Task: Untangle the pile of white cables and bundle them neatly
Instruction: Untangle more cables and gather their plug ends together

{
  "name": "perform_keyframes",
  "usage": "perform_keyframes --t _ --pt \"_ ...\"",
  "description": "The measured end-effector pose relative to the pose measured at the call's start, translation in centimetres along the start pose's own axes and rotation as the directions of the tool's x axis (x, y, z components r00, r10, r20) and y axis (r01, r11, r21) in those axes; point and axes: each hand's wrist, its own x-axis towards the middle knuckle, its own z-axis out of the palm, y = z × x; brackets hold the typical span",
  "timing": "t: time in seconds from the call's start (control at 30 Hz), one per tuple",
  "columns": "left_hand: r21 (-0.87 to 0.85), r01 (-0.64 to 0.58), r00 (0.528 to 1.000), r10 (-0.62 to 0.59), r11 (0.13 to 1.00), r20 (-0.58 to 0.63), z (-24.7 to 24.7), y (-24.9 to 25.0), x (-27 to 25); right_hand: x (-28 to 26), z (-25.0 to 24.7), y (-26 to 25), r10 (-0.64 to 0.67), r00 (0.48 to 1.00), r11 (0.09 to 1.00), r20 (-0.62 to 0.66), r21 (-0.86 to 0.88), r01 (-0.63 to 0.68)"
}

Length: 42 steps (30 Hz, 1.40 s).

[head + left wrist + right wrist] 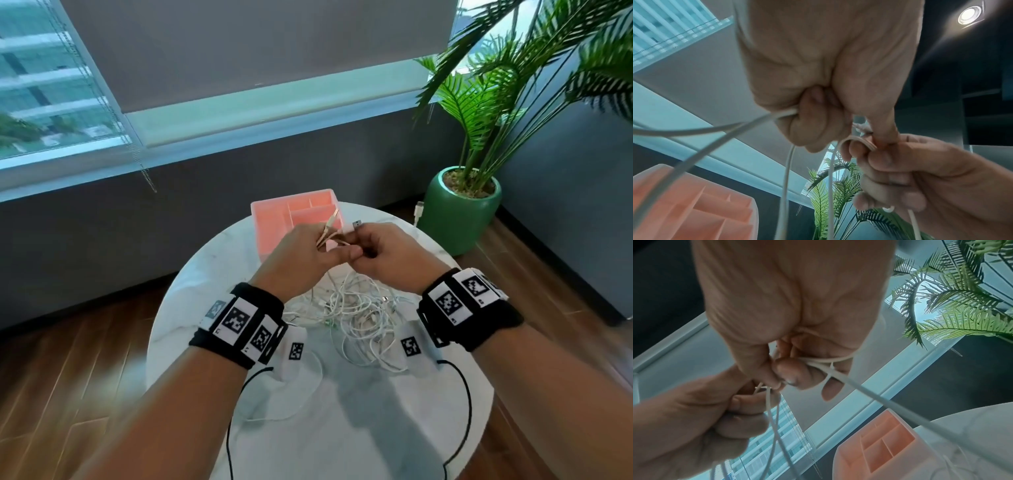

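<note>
1. Step: one white cable (331,236) is lifted above the cable pile (356,315) on the worktop (359,428) for coiling.
2. Fingers: left hand (301,255) and right hand (387,253) both pinch it.
3. Next, likely: draw slack free, wrap loops.

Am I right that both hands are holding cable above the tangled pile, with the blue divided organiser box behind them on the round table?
Not quite: the organiser box is pink, not blue, as the head view shows. The rest holds: left hand and right hand grip cable above the pile on the round table.
</note>
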Motion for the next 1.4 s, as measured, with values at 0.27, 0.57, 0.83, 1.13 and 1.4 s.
perform_keyframes --t 0.27,0.57,0.83,1.13,1.4 --pt "-0.253 0.168 0.981 -0.186 0.953 -0.049 -1.7 -1.1 -1.3 -0.2 0.8 2.0 -0.238 0.853 0.925 -0.464 -0.376 0.054" --pt "-0.781 -0.145 0.946 -0.145 0.608 -0.289 -10.3 -0.3 -3.5 -0.9 1.6 12.6 0.370 0.826 0.894 -0.426 -0.079 -0.441" --pt "-0.691 -0.091 0.910 -0.222 0.717 -0.350 -13.3 -2.9 -5.4 -1.0 -1.9 12.0 0.816 0.573 0.433 -0.084 0.744 -0.508" --pt "-0.393 0.338 0.898 -0.418 0.855 -0.135 -5.4 -7.6 -4.9 -0.3 -15.5 -3.5 0.079 0.767 0.397 -0.636 0.726 0.562" --pt "-0.398 0.352 0.911 -0.407 0.847 -0.061 -3.1 -7.4 -3.8 -0.8 -16.4 -3.5 -0.126 0.647 0.759 -0.752 0.347 0.551"
